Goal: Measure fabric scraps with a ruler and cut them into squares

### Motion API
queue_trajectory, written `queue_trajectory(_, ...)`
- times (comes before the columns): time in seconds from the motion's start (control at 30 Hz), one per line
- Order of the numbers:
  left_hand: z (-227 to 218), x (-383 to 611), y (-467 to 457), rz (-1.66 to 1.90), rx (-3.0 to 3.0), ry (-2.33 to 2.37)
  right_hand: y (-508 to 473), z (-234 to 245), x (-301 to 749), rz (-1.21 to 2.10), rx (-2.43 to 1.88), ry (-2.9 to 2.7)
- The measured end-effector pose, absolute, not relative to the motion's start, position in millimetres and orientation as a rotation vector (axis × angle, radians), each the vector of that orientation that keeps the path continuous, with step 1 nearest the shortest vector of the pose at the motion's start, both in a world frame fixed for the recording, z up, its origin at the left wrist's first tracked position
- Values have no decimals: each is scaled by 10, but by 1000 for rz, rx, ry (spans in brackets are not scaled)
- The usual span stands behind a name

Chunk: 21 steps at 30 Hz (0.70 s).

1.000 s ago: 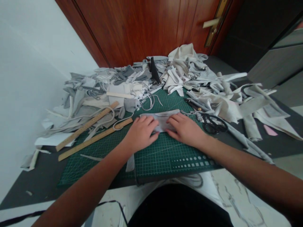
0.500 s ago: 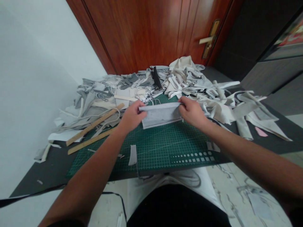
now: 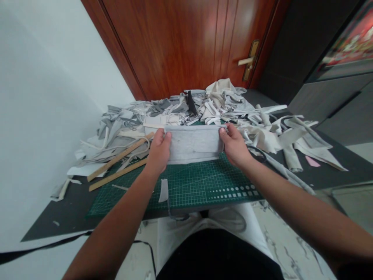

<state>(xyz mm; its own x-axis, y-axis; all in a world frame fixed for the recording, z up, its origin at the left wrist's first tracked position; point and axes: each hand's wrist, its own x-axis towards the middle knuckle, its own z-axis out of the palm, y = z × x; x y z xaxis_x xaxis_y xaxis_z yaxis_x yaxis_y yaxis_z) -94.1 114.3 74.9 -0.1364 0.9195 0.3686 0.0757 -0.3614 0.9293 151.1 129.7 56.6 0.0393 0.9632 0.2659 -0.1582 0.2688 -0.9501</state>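
A light grey rectangle of folded fabric [image 3: 194, 144] is stretched flat between my two hands, above the green cutting mat [image 3: 189, 182]. My left hand [image 3: 160, 148] pinches its left end, thumb in front and fingers behind. At the right end my right hand [image 3: 234, 144] grips the upper corner the same way. A small strip of grey fabric [image 3: 164, 190] lies on the mat, below and between the hands. Two wooden rulers [image 3: 119, 174] rest at the mat's left side, close to my left forearm. Partly hidden by my right wrist is a dark scissor-like loop [image 3: 258, 154].
Heaped fabric scraps [image 3: 210, 105] run along the back of the dark table [image 3: 55, 217] and spread to both sides. A pink scrap [image 3: 312, 161] lies on the right. Behind the table stands a brown wooden door [image 3: 175, 46]; a white wall [image 3: 52, 77] borders the left.
The fabric has turned from a tilted, foreshortened position to face me more flatly. Both hands still hold its ends, the left slightly lower. The whole view has shifted a little.
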Motion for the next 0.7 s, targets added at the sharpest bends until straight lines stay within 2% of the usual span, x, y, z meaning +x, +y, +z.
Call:
queue_trajectory(0.1, 781, -842, 1030, 1615, 1490, 1171, 1180, 570, 1425, 824, -992, -1212)
queue_trajectory(0.2, 797, -845, 1010, 1566, 1505, 1248, 1164, 599, 1424, 783, -1038, -1300)
queue_trajectory(0.37, 702, -931, 1339, 1308, 1613, 1851, 1533, 625, 1458, 539, -1575, -1531)
queue_trajectory(0.47, 689, -871, 1452, 1213, 1758, 2065, 1678, 690, 1375, 371, -1685, -1651)
queue_trajectory(0.6, 732, -656, 1326, 1234, 1917, 2028, 1549, 797, 1128, 185, -1704, -1841)
queue_trajectory(0.7, 714, -519, 1215, 1288, 1885, 1857, 1378, 817, 947, 265, -1598, -1871)
